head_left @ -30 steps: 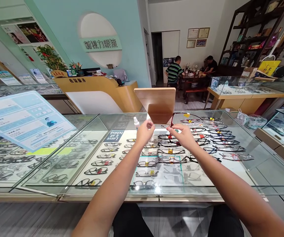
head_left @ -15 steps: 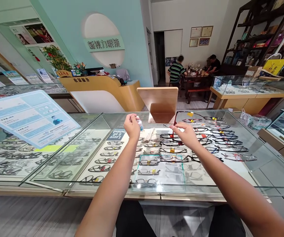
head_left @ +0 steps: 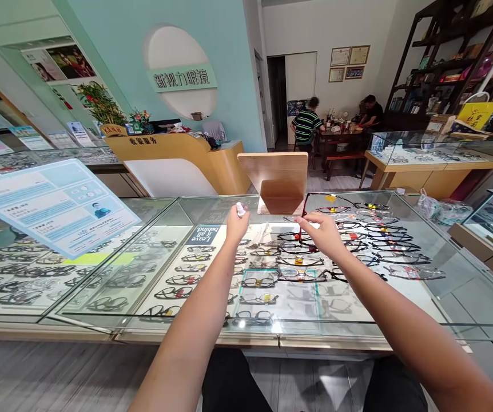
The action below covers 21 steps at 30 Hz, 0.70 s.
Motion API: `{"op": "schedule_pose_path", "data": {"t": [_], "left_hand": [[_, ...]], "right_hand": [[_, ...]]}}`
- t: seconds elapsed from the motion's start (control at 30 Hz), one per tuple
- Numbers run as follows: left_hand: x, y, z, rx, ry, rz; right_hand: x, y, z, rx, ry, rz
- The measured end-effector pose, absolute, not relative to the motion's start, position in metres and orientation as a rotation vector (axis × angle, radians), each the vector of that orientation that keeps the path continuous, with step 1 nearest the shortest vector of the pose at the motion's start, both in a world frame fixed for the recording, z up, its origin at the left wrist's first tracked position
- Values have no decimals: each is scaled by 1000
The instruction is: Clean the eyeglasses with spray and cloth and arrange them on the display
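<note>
The left hand (head_left: 235,226) is closed round a small bottle (head_left: 240,210), whose white top pokes out above the fist towards one o'clock. Over at three o'clock from it, the right hand (head_left: 325,231) pinches a pair of dark red glasses (head_left: 303,207) between thumb and fingers. The grip is on one temple arm, near the fingertips, and the front of the frame spreads off towards one o'clock above the knuckles. Both hands are above a glass case (head_left: 336,346), well apart from each other.

Between them, at four o'clock from the left hand, lies a pale crumpled piece (head_left: 260,236) (cloth or paper, I cannot tell which). A wooden stand (head_left: 278,169) rises at about half past ten from the right hand, its board tilted. A dark blue card (head_left: 206,235) lies between eight and nine o'clock from the left hand, and farther out at nine a light blue sheet (head_left: 58,206) slants across the view. Rows of frames (head_left: 300,261) fill the case, many with small coloured tags.

At ten o'clock from the left hand is a curved desk (head_left: 165,143). Two other people sit at a dark table (head_left: 336,133) roughly at half past twelve from the right hand, and a yellow bag (head_left: 477,116) stands at two.
</note>
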<state>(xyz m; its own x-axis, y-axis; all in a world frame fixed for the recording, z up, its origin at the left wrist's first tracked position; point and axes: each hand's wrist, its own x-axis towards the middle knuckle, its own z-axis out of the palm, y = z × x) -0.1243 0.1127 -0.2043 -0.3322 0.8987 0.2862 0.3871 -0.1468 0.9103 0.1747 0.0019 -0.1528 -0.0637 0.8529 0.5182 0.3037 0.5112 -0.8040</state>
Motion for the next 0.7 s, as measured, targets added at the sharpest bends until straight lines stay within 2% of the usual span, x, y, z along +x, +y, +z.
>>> {"op": "schedule_pose_path", "data": {"t": [0.23, 0.47, 0.7], "left_hand": [[-104, 105, -193, 1508, 1442, 1447], [-61, 67, -161, 1594, 921, 1455], [-41, 38, -154, 1961, 913, 1376]], "right_hand": [[175, 1, -151, -1006, -1642, 588], [175, 1, -150, -1011, -1636, 579], [176, 3, -151, -1013, -1637, 589]]}}
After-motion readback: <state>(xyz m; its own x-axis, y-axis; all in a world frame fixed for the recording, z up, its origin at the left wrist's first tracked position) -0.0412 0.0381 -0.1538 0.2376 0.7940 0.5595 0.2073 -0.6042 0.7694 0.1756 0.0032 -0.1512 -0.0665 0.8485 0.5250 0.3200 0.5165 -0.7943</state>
